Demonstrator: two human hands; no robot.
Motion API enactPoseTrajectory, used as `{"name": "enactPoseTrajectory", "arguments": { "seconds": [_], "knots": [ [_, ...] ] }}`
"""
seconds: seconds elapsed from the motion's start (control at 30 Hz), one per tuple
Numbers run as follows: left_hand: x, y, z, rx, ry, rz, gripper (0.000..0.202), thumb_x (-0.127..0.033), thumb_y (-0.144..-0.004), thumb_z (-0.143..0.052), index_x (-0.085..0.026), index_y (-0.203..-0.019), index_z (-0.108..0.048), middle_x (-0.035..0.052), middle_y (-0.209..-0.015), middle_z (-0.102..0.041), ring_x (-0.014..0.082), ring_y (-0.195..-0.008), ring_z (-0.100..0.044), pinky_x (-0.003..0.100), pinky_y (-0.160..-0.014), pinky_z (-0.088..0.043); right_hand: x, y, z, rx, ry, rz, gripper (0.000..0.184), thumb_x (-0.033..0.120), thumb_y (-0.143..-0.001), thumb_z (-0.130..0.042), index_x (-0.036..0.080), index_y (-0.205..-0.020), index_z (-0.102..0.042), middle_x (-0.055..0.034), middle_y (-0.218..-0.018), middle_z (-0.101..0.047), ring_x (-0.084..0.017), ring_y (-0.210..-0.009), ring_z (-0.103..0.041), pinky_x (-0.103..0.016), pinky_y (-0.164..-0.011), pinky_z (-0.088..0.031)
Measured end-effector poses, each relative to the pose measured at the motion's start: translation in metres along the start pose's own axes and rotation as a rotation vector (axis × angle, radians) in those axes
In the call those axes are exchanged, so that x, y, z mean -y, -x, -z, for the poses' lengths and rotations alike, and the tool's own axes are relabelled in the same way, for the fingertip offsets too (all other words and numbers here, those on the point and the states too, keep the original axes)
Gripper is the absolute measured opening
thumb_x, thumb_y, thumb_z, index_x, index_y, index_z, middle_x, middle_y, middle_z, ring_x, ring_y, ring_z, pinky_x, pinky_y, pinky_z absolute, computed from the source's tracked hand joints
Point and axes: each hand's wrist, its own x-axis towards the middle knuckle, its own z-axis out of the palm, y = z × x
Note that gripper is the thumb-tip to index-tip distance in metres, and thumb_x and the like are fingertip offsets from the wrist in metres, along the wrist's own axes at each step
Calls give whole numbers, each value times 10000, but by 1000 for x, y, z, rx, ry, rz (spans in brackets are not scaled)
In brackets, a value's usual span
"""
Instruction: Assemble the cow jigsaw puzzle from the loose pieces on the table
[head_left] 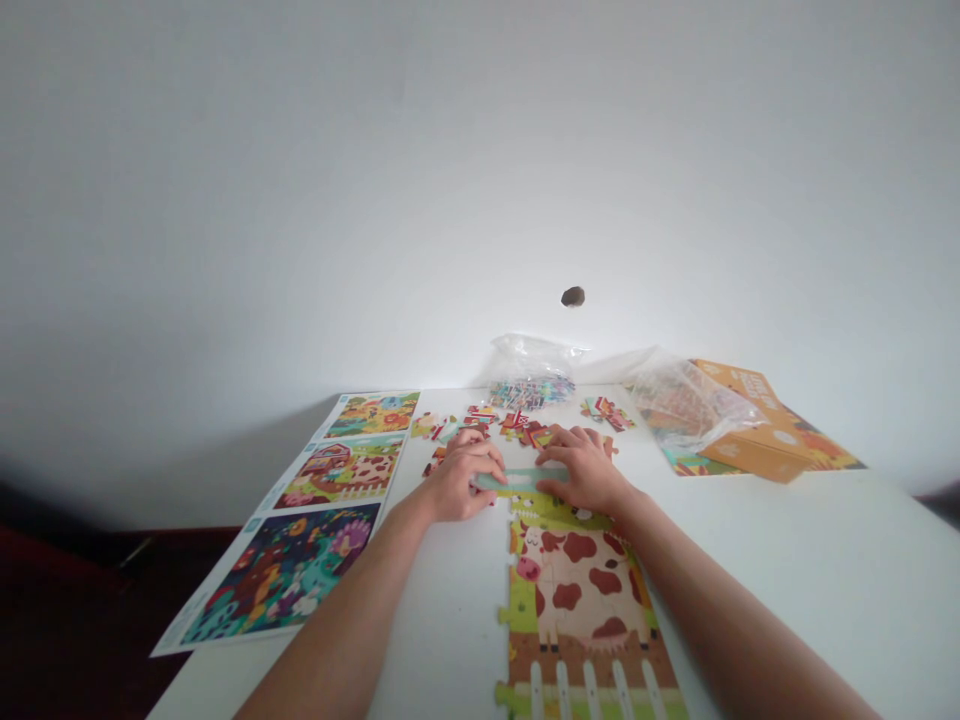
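A partly assembled jigsaw puzzle [577,590] lies on the white table, showing a spotted cow behind a white fence. At its far left corner, my left hand [465,475] pinches a pale blue puzzle piece [480,482] between thumb and fingers. My right hand [589,470] bends over the far edge of the puzzle, its thumb and fingers gripping the pale blue strip [525,478] there. Loose puzzle pieces [517,424] with red barn parts lie just beyond both hands. The fingers partly cover the far edge, so I cannot tell how the pieces join.
On the left lies a sheet with three reference pictures [337,475]. Against the wall stands a clear bag of puzzle pieces [531,380]. To the right, an orange box [772,430] and a crumpled plastic bag [686,400] rest on a colourful sheet. More loose pieces [609,412] lie nearby.
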Motion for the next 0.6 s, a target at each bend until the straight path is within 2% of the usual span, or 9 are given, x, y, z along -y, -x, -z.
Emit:
{"name": "enactPoseTrajectory", "arguments": {
  "seconds": [0.27, 0.5, 0.57, 0.6],
  "knots": [
    [-1, 0, 0, -9, 9, 23, 297, -155, -691, -637, -279, -920, -782, 24, -1019, -708, 265, -1059, -501, 460, -1005, -371, 0, 1, 1, 0, -10, 13, 269, 455, -791, -768, 310, -1015, -730, -44, -1096, -610, -260, -1044, -498, -476, -997, -297],
    [-3, -2, -4, -7, -6, 9, 234, -191, -736, -638, -279, -897, -783, 27, -1005, -715, 269, -1078, -502, 455, -1013, -359, 1, 1, 2, 27, 21, -3, 254, 441, -807, -754, 317, -1027, -728, -48, -1122, -604, -264, -1059, -491, -480, -988, -306],
    [-2, -4, -5, -76, -64, 61, 215, -205, -792, -609, -281, -905, -776, 23, -989, -720, 269, -1094, -502, 471, -1032, -335, 1, 1, 2, 30, 26, -3, 246, 435, -812, -749, 321, -1029, -726, -48, -1125, -602, -266, -1061, -491, -480, -980, -312],
    [-1, -4, -5, -141, -118, 129, 223, -200, -816, -588, -283, -912, -771, 23, -1003, -719, 274, -1117, -493, 487, -1047, -315, 1, 1, 2, 31, 26, -2, 245, 433, -814, -748, 321, -1031, -726, -48, -1125, -601, -266, -1063, -492, -479, -980, -314]
  ]
}}
